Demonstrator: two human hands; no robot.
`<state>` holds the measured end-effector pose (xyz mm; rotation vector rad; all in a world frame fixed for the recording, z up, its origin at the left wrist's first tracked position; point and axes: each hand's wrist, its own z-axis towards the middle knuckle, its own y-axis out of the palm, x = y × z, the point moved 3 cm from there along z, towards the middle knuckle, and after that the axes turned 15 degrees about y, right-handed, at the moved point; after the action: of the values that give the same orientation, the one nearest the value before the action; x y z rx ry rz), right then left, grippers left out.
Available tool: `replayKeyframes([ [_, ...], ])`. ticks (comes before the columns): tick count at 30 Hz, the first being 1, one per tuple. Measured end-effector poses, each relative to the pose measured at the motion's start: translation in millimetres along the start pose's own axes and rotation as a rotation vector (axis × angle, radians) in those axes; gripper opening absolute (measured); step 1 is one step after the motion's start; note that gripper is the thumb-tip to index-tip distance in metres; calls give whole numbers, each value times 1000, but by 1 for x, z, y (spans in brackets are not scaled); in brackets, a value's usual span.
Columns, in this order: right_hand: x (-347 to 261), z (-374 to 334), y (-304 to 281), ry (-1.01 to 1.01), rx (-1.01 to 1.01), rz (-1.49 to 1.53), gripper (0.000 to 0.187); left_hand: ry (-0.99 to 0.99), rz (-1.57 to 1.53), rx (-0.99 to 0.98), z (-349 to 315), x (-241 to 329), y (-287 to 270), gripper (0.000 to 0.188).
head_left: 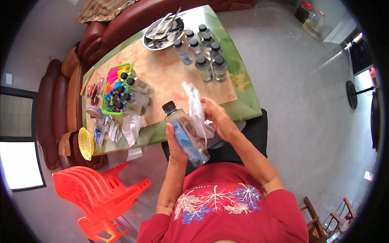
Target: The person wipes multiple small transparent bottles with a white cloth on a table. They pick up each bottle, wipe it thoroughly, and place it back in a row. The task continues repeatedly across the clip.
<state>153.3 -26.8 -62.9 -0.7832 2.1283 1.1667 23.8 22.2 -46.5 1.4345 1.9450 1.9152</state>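
Note:
A clear plastic bottle (187, 139) with a black cap and a blue label tilts in front of me over the near table edge. My left hand (175, 146) is wrapped round its lower left side. Beside the bottle, my right hand (219, 118) pinches a white tissue (196, 110), which hangs down along the bottle's right side. Whether the tissue touches the bottle I cannot tell. Several similar capped bottles (204, 69) stand at the table's far right. More bottles (137, 99) lean or lie beside a green basket (130, 68) on the left.
A steel bowl (159, 47) of spoons sits at the far side of the marbled table (247, 95). Crumpled tissue (133, 127), small packets (109, 126) and a yellow basket (86, 143) lie at the near left. Stacked red plastic chairs (91, 190) stand left of me; a brown sofa (52, 97) lies beyond.

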Motion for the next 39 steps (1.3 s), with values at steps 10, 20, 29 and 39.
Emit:
replayKeyframes([
  [10, -2, -53, 3, -536, 499, -739, 26, 97, 3, -89, 10, 2, -13, 65],
  [20, -7, -47, -13, -97, 47, 213, 16, 248, 189, -40, 14, 19, -15, 59],
  [29, -53, -60, -4, -544, 164, -634, 16, 106, 262, -129, 9, 16, -28, 60],
  [39, -35, -53, -16, -122, -197, 390, 20, 53, 46, -324, 16, 1, -36, 74],
])
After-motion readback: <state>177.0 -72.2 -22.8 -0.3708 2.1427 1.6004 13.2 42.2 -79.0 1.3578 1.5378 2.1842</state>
